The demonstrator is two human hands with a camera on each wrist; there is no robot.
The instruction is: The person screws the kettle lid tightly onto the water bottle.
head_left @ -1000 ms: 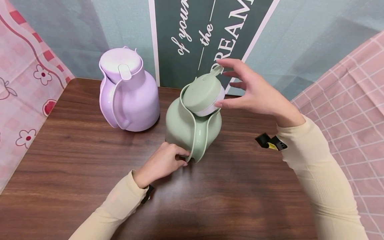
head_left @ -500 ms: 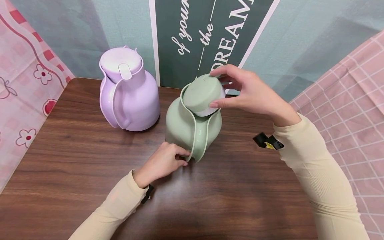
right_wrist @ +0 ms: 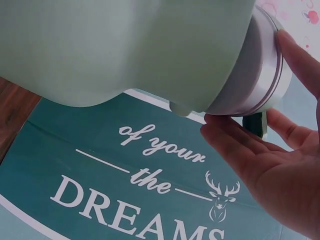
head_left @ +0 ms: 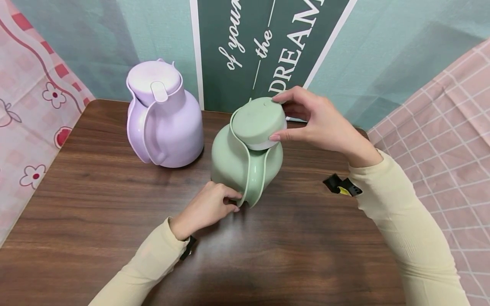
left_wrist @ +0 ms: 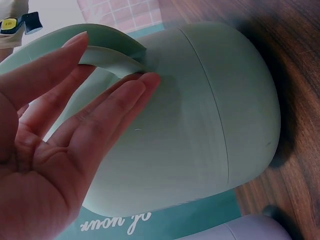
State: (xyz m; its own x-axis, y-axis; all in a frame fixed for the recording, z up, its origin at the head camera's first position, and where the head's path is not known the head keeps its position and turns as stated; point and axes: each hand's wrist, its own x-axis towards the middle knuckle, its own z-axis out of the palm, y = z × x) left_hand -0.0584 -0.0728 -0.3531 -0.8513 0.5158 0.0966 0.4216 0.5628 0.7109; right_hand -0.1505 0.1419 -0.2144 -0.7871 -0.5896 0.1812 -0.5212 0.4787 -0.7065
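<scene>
A pale green thermos jug [head_left: 227, 157] stands on the wooden table with its handle [head_left: 256, 174] toward me. Its round lid [head_left: 256, 121] sits tilted in the neck, a white band showing under the green top. My right hand [head_left: 323, 121] grips the lid's right side between thumb and fingers. From the right wrist view, the lid's tab [right_wrist: 255, 125] sticks out among the fingers. At the handle's lower end, my left hand [head_left: 206, 208] pinches the handle's edge; the left wrist view has thumb and fingers on either side of the handle [left_wrist: 107, 59].
A lilac jug [head_left: 180, 127] of the same shape, lid on, stands to the left of the green one. Behind both hangs a teal cloth [head_left: 164, 38] with a dark green lettered panel [head_left: 222, 85]. Pink patterned cloths [head_left: 459, 127] border the sides of the table [head_left: 95, 212].
My right hand has closed round the lid and come slightly down and toward me. The lid has turned, and its tab has gone from sight behind the fingers in the head view. The left hand stays put.
</scene>
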